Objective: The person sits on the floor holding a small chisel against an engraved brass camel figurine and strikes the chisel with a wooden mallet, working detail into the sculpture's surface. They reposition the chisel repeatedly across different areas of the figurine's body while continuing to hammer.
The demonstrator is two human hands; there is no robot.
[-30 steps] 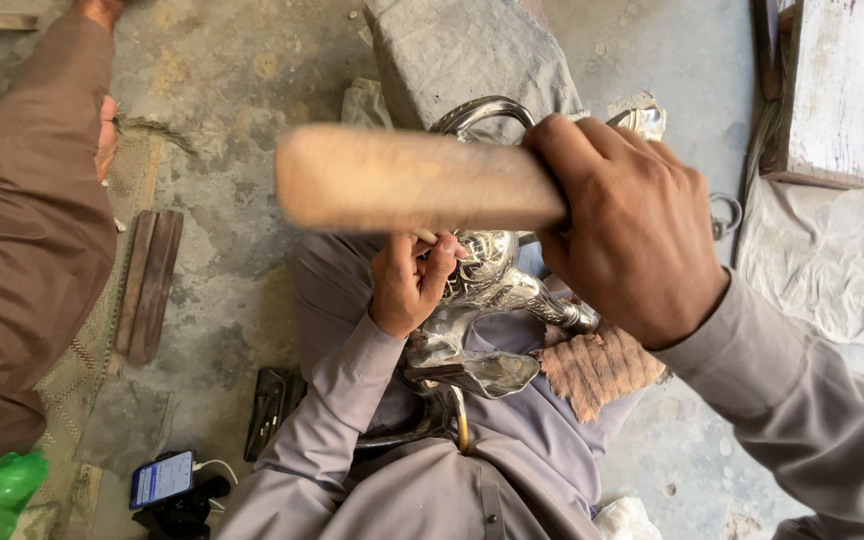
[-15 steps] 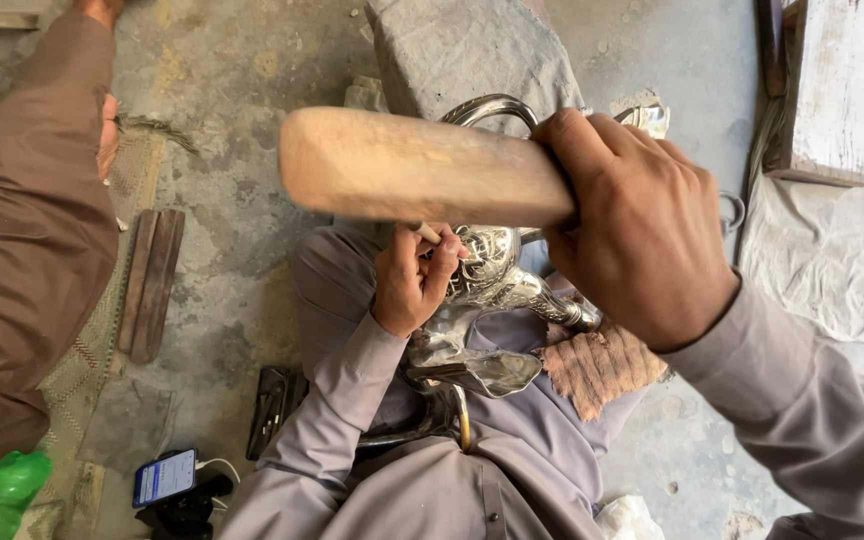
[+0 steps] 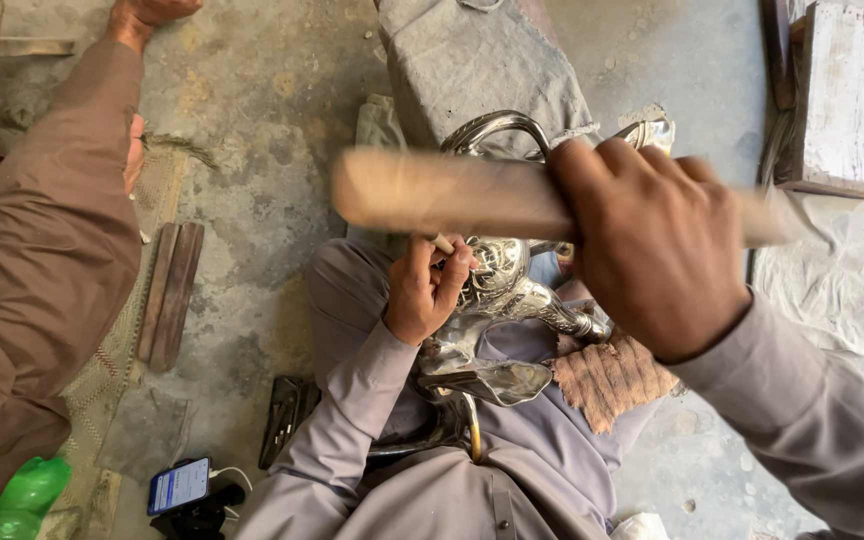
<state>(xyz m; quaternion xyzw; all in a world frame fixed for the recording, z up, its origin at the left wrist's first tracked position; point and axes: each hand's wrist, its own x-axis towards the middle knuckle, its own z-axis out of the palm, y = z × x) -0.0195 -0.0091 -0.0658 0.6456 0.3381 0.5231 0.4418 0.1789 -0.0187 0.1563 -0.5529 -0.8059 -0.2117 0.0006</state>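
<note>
Rough grey concrete floor (image 3: 272, 130), stained and dusty, seen from straight above. Sat cross-legged on it in grey clothing, with an ornate silver metal vessel (image 3: 497, 300) resting across the lap on a brown woven cloth (image 3: 607, 378). Right hand (image 3: 652, 250) closed tight around a wooden mallet (image 3: 452, 193), blurred with motion, held level just above the vessel and in front of its curved silver handle (image 3: 497, 128). Left hand (image 3: 430, 290) pinched around a small light-coloured punch (image 3: 442, 243), fingertips pressed against the vessel's embossed side. Grey cloth-covered block (image 3: 482, 60) just beyond the vessel. Pale wooden block (image 3: 842, 100) at upper right, beside white sheeting (image 3: 842, 290). Brown wooden strips (image 3: 172, 295) flat on the floor to the left. Nearer the bottom edge, a dark tool (image 3: 282, 420), a phone (image 3: 179, 486) with a lit screen, and a green plastic bottle (image 3: 22, 498) in the corner. Along the left edge, another person's brown sleeve (image 3: 42, 280), with a hand (image 3: 147, 15) reaching towards the top of the view.
</note>
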